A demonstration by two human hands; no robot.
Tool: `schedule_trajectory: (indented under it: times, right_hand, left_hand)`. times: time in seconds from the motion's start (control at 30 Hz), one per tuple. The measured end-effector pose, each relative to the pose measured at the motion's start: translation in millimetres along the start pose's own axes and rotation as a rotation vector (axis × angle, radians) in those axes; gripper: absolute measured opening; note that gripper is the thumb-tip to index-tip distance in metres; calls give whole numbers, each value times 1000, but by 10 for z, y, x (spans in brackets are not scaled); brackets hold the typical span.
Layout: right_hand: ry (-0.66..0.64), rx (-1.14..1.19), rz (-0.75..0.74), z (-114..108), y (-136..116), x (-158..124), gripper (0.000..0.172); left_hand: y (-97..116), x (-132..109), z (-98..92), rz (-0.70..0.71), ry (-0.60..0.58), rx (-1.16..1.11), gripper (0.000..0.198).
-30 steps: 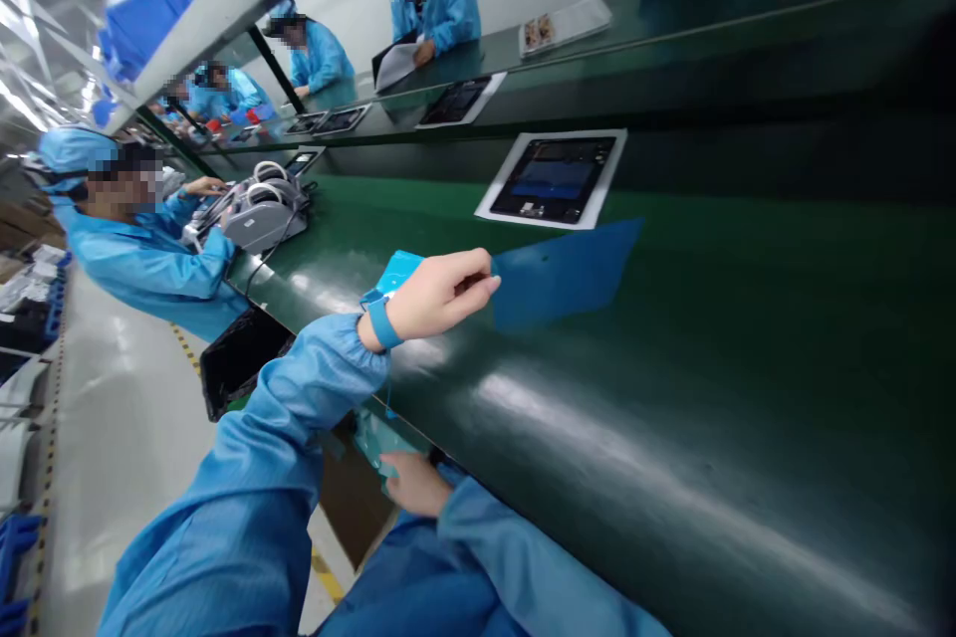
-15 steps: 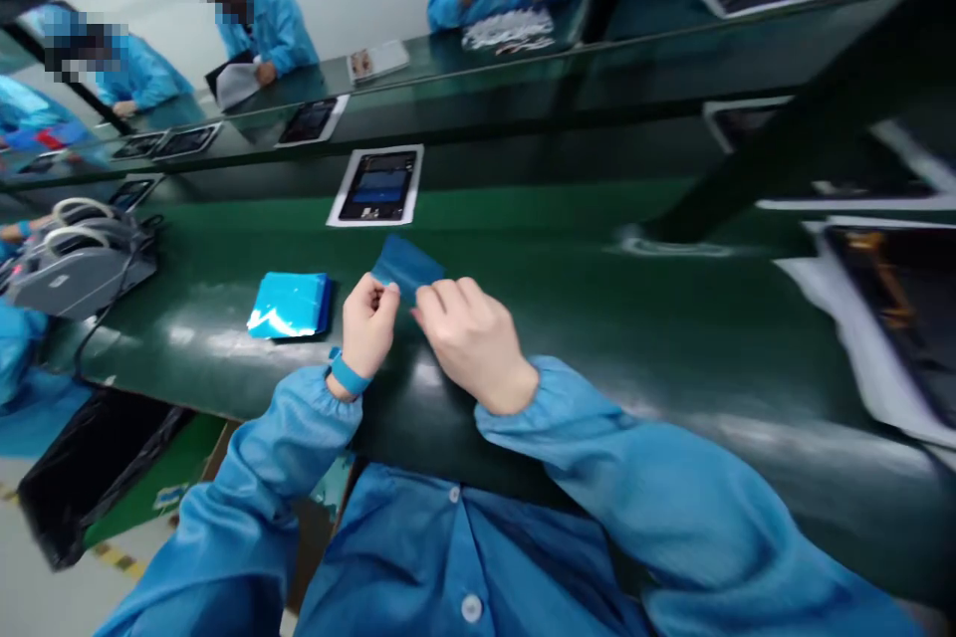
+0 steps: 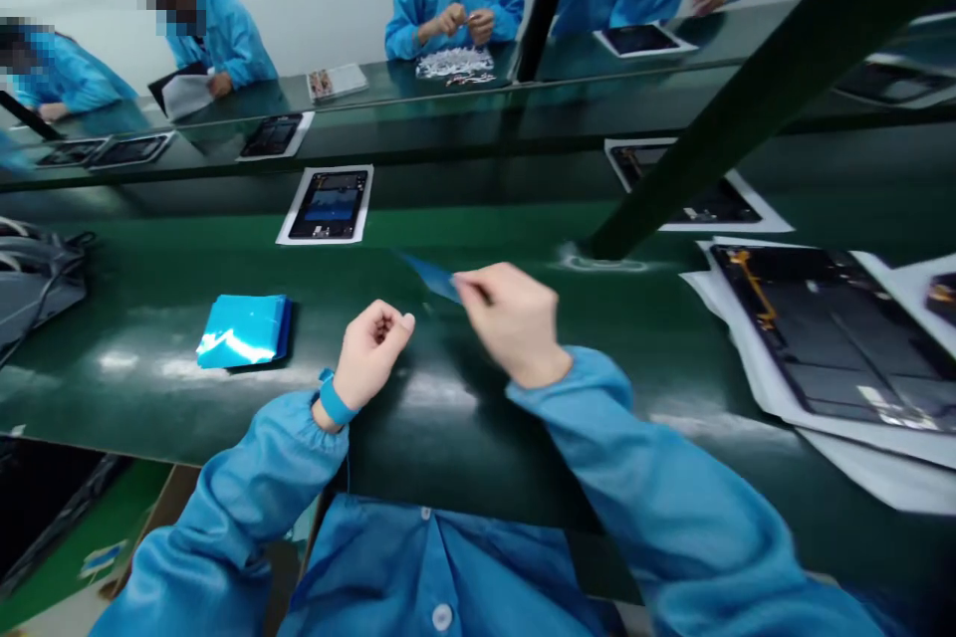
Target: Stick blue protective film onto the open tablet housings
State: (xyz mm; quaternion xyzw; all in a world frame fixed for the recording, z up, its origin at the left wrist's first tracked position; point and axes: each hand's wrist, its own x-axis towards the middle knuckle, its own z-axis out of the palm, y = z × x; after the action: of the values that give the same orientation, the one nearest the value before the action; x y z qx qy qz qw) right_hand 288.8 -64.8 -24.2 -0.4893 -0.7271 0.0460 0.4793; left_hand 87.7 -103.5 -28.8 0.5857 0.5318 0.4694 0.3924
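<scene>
My right hand (image 3: 515, 318) pinches a thin blue film sheet (image 3: 431, 277) at its near right corner, between thumb and bent fingers. The sheet is tilted and seen nearly edge-on above the green bench. My left hand (image 3: 371, 350) is closed beside it, apart from the sheet, thumb pressed to the curled index finger. Whatever those fingertips pinch, if anything, is too small to tell. A blue band circles my left wrist. To the left of that hand lies a stack of shiny blue film sheets (image 3: 243, 330).
A tablet-like unit on white paper (image 3: 327, 206) lies ahead on the green bench (image 3: 171, 249). Larger opened units (image 3: 829, 348) lie on papers at right, near a slanted dark post (image 3: 672, 169). Grey equipment (image 3: 37, 269) stands at left. Several co-workers sit across.
My hands have drawn apart. The blue film sheet has gone from between both hands to my right hand alone, which moved right. The view has turned rightward.
</scene>
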Motion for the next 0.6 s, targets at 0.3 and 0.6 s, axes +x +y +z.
schedule_trajectory:
  times: [0.3, 0.6]
  right_hand:
    - [15, 834, 968, -144, 1190, -33, 55]
    - [-25, 962, 1030, -186, 1340, -122, 47]
  left_hand:
    - [-372, 553, 38, 35, -225, 315, 38]
    - [-579, 727, 237, 157, -331, 588, 29]
